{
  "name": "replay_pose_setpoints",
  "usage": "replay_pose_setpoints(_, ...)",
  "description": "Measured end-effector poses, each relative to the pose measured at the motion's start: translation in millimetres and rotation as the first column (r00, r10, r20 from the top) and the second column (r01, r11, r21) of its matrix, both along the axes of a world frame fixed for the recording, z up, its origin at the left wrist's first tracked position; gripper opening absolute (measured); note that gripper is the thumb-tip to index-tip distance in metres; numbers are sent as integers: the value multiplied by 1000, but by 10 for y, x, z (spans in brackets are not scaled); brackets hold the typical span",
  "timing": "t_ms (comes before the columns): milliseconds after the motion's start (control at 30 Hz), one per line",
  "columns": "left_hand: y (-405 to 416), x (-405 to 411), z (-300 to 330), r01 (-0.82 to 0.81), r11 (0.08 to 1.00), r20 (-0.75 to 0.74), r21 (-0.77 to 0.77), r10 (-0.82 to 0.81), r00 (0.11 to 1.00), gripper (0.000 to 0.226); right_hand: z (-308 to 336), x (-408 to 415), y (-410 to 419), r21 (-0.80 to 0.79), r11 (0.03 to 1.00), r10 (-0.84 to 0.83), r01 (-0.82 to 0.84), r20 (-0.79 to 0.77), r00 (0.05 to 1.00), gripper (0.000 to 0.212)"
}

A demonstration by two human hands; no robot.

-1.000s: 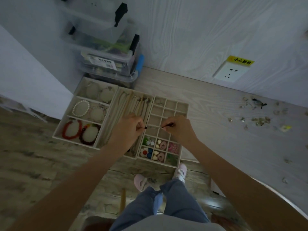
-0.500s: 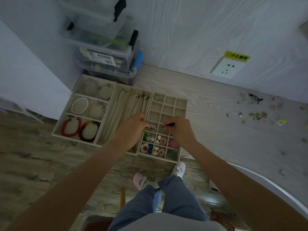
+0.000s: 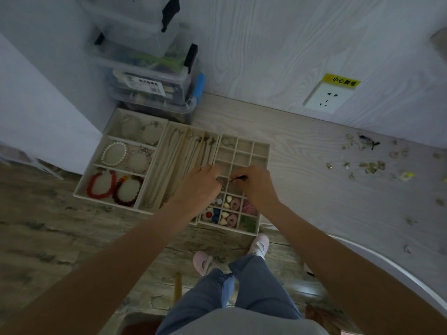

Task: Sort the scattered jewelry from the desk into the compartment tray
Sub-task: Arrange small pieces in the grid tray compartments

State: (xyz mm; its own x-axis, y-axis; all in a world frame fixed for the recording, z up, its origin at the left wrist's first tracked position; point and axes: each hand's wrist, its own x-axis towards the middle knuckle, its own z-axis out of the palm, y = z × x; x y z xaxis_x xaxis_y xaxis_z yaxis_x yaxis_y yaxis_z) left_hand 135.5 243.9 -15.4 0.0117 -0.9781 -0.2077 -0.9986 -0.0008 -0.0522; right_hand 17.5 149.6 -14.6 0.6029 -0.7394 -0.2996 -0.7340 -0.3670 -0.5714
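Hands (image 3: 200,187) closer together over tray (image 3: 261,151)

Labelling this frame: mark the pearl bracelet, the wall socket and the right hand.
pearl bracelet (image 3: 114,154), head view, on its beads.
wall socket (image 3: 326,97), head view, middle of its faceplate.
right hand (image 3: 254,183), head view, back of the hand.

From my feed, both hands worked over the grid tray (image 3: 260,151) at the desk's (image 3: 302,165) left end. The left hand (image 3: 199,187) sat curled at the tray's left wall, fingertips pinched together. The right hand (image 3: 257,183) pinched a small dark piece (image 3: 238,178) above a middle compartment; it looked like an earring, though the dim light left me unsure. Beads and shells filled the near compartments. A bracelet tray (image 3: 113,165) and a necklace tray (image 3: 179,160) lay beside it. Loose jewelry (image 3: 367,163) lay scattered well apart, toward the right.
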Motion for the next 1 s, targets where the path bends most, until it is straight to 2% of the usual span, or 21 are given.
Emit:
replay_pose_setpoints(133, -55, -53, -2, -44, 995, 93, 86, 36, 995, 25, 21, 14, -11, -13, 999, 37, -38, -11, 999, 26)
replay_pose_setpoints(267, -124, -96, 26, -84, 984, 80, 156, 72, 994, 22, -8, 27, -16, 6, 1000, 22, -22, 1, 1000, 25)
replay_pose_setpoints(333, -120, -74, -11, -98, 985, -4, 141, 99, 995, 26, -35, 25, -11, 25, 1000, 8, -9, 25, 1000, 21)
replay_pose_setpoints(400, -97, -23, -45, -139, 985, -162, 104, 155, 975, 30, -56, 22, -6, 2, 1000, 7, -7, 29, 1000, 19)
replay_pose_setpoints(500, -83, 71, -66, -303, 950, -461, 80, 305, 834, 23, -58, 26, 10, -40, 998, 43, -43, 2, 999, 18)
replay_pose_setpoints(567, -70, 125, -88, -380, 921, -567, 83, 357, 742, 16, -32, 48, 15, -50, 995, 88, -89, -7, 996, 20)
replay_pose_setpoints(633, -52, 153, -103, -396, 915, -607, 80, 360, 709, 17, -11, 78, 20, -64, 986, 153, -155, -28, 988, 24)
replay_pose_setpoints(733, -54, 166, -98, -384, 923, -599, 40, 329, 730, 21, 4, 114, 41, -110, 972, 203, -210, -66, 977, 27)
replay_pose_setpoints(833, -69, 145, -113, -383, 923, -572, -25, 301, 763, 23, 13, 121, 61, -170, 958, 216, -229, -96, 972, 21)
replay_pose_setpoints(1000, -86, 139, -142, -351, 926, -490, -141, 243, 837, 23, 49, 161, 75, -185, 944, 253, -274, -130, 959, 19)
